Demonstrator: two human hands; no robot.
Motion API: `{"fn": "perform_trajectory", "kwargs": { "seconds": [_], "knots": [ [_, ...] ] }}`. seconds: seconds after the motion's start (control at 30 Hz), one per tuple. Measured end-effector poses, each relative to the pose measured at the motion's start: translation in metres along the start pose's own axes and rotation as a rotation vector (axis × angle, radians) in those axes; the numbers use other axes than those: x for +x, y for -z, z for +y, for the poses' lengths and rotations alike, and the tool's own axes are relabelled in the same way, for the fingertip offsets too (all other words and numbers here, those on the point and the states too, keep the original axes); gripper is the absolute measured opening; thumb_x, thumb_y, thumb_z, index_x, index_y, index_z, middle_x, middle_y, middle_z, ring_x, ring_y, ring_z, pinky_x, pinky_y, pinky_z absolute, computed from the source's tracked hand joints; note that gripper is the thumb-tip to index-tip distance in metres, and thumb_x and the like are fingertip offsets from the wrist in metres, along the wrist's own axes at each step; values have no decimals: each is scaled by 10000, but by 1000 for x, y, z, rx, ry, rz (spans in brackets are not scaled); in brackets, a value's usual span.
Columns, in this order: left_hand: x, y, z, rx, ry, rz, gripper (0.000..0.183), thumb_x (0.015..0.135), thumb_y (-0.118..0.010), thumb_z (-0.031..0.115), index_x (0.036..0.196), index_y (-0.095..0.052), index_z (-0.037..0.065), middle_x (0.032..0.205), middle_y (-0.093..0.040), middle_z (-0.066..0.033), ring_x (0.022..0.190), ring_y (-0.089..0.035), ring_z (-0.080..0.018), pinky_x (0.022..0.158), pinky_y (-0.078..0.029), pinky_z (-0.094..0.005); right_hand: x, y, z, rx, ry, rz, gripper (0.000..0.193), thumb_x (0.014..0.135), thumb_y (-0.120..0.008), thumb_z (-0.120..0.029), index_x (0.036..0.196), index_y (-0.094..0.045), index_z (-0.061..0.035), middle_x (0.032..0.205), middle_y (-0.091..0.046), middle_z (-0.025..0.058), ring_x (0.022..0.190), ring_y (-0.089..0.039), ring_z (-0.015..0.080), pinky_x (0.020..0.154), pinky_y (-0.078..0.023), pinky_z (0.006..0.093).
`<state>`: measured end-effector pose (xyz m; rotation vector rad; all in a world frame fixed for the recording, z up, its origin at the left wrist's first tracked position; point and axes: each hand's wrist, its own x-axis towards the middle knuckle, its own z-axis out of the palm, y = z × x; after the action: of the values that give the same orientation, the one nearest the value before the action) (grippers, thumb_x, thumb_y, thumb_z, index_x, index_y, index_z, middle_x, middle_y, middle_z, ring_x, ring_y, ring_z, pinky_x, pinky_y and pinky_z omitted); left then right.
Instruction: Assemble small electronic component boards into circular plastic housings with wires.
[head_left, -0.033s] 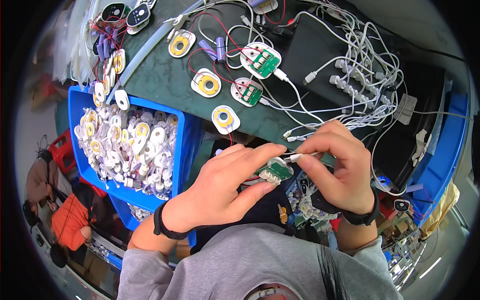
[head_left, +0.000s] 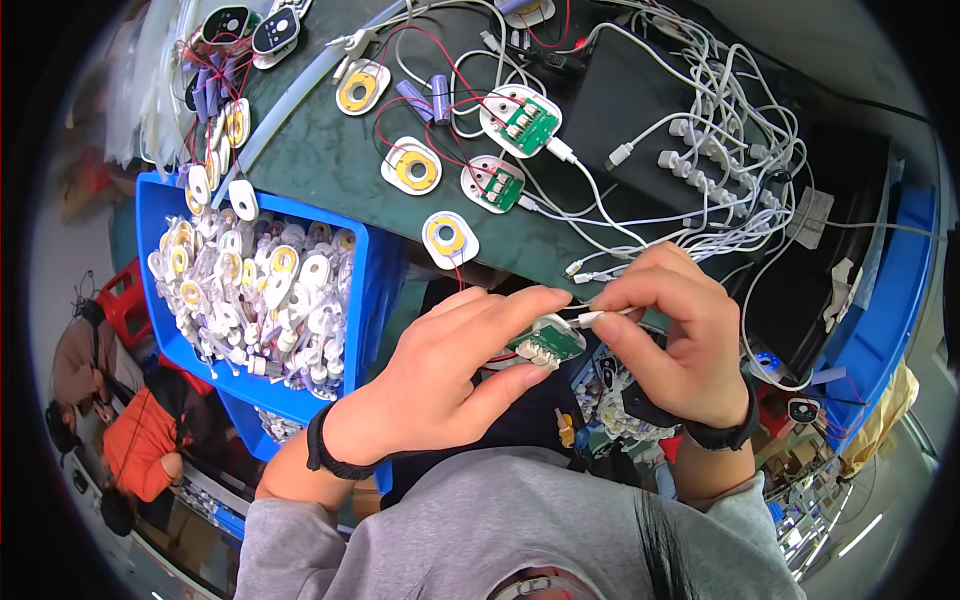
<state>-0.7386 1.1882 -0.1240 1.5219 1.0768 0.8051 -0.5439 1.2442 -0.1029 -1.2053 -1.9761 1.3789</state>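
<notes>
My left hand [head_left: 435, 385] grips a green circuit board [head_left: 560, 343] with white connectors between thumb and fingers, low in front of me. In a pinch, my right hand [head_left: 672, 335] holds the white plug of a charging cable [head_left: 592, 318], its metal tip right at the board's edge; whether it is inserted I cannot tell. Just beyond the left hand lies a white oval piece with a yellow ring [head_left: 450, 238], a red wire running down from it. Farther back, two boards on white oval housings, one larger [head_left: 530, 124] and one smaller [head_left: 503, 187], have white cables plugged in.
A blue bin [head_left: 258, 378] full of clear and white parts stands at the left. White cables [head_left: 720, 170] tangle over a black box at the back right. Purple cylindrical cells [head_left: 440, 99] lie on the green table [head_left: 320, 165]. People sit far left, one in an orange top [head_left: 145, 450].
</notes>
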Motion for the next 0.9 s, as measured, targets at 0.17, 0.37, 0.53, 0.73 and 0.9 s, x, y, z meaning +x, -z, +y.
{"fn": "perform_trajectory", "kwargs": {
  "seconds": [0.17, 0.37, 0.53, 0.73, 0.9],
  "knots": [
    [-1, 2, 0, 23, 23, -7, 475, 686, -648, 86, 1118, -488, -28, 791, -563, -111, 639, -504, -211, 575, -411, -291, -1, -1, -3, 65, -28, 84, 91, 656, -651, -22, 718, -586, -38, 633, -528, 36, 547, -462, 148, 513, -343, 257],
    [-1, 1, 1, -37, 26, 19, 462, 690, -601, 33, 1132, -477, -18, 739, -541, -109, 625, -493, -254, 597, -395, -325, 2, 1, -2, -46, 41, -86, 85, 663, -650, -31, 723, -590, -31, 644, -543, 38, 538, -468, 132, 514, -349, 245],
    [-3, 2, -1, -28, 15, 3, 462, 685, -601, 28, 1129, -482, -18, 746, -547, -110, 625, -494, -256, 598, -395, -326, 1, -4, -2, 34, -3, 49, 91, 655, -648, -23, 723, -589, -38, 624, -517, 41, 541, -457, 155, 498, -340, 263],
    [-13, 3, -4, -30, 28, -8, 472, 681, -606, 24, 1136, -485, -5, 745, -549, -103, 623, -492, -252, 598, -391, -324, 3, -5, -3, -44, 18, -139, 81, 661, -642, -44, 709, -577, -45, 639, -512, 44, 569, -458, 178, 524, -347, 281],
    [-11, 7, 1, 99, -25, -136, 459, 688, -607, 8, 1134, -498, 5, 757, -557, -111, 627, -509, -258, 590, -404, -324, -1, -1, -3, -63, -7, -185, 86, 680, -640, -72, 710, -564, -46, 662, -511, 56, 611, -476, 218, 568, -372, 309]
  ]
}}
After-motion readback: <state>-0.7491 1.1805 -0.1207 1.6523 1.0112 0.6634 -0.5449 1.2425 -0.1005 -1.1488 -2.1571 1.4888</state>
